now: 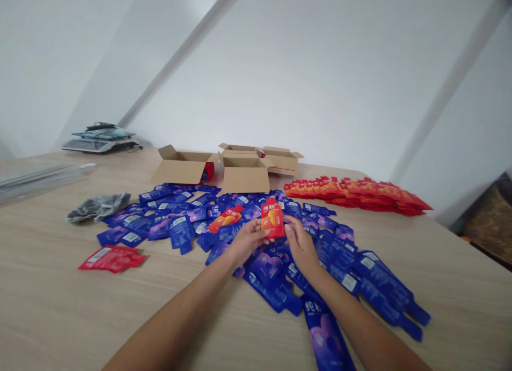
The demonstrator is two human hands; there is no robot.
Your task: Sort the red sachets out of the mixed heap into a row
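A red pouch [272,220] with an orange fruit picture and white lettering is held upright between my two hands, over a spread of blue pouches [267,267]. My left hand [251,239] pinches its lower left edge. At its right edge are the fingers of my right hand [301,244], closed on that side. Another red pouch [226,219] lies among the blue ones just left of my hands. Farther left, a red pouch [112,258] rests back side up on the bare table.
Open cardboard boxes [246,179] stand behind the blue pouches. A long row of overlapping red pouches [356,194] lies at the back right. Left are a crumpled grey cloth [98,206], clear plastic film [36,179] and a scale-like device [100,139] with things on top.
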